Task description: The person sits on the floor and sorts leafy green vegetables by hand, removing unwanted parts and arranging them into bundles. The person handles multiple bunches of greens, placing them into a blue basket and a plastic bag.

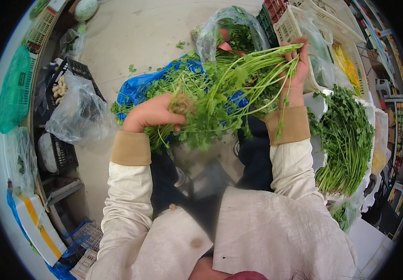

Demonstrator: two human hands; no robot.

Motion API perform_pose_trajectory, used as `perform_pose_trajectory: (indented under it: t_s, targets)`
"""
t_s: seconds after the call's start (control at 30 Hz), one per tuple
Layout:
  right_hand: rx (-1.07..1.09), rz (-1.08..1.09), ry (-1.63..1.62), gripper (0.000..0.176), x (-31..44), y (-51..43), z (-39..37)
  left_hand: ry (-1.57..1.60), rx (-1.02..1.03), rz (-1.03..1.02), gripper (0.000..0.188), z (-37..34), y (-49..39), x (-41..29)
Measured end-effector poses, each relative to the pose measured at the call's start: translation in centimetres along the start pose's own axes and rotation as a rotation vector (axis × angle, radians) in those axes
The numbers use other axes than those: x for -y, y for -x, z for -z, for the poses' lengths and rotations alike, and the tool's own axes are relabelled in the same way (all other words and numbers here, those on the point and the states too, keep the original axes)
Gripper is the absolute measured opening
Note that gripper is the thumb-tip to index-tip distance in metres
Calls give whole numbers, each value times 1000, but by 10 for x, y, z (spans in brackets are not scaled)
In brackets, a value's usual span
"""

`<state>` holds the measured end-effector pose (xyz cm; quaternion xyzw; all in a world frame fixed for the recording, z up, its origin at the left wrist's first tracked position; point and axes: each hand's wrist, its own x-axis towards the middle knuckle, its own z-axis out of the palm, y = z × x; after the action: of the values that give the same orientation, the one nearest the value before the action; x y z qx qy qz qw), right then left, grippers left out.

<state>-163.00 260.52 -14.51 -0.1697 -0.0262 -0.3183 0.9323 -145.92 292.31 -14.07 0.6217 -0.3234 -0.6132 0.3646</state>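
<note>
My left hand (156, 112) is closed around the rooted end of some leafy green herb stems, with the brown root clump (181, 105) showing at its fingers. My right hand (298, 64) is raised at the right, holding the stem ends of a bunch of leafy herbs (257, 66) whose leaves hang toward the middle. Beneath and between both hands lies a heap of loose herbs (184, 78) on a blue plastic bag (135, 87). Beyond it, a clear plastic bag (205, 38) holds more greens, with a red strip near its opening.
At right, a large bundle of green herbs (348, 136) lies beside cream plastic crates (288, 26). To the left, a black crate (79, 70) holds ginger (59, 90) and a clear plastic bag (79, 108). Scattered leaves (131, 69) lie on the floor.
</note>
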Motion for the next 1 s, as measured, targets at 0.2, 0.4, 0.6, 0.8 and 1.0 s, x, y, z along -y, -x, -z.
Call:
perform_pose_trajectory:
  t_s: [0.2, 0.4, 0.6, 0.8, 1.0]
  targets:
    - [-131, 174, 55, 23, 18, -3, 9, 30, -344, -113, 21, 30, 17, 3]
    - [-19, 158, -17, 20, 32, 0, 19, 75, -614, -71, 15, 49, 30, 21]
    - [-66, 143, 193, 22, 25, 1, 8, -45, -739, -19, 26, 54, 21, 32]
    - [-106, 14, 1024, 28, -45, 7, -18, 221, -636, -252, 49, 35, 11, 11]
    - [227, -345, 1329, 37, -128, 41, -36, 458, -450, -368, 44, 0, -9, -9]
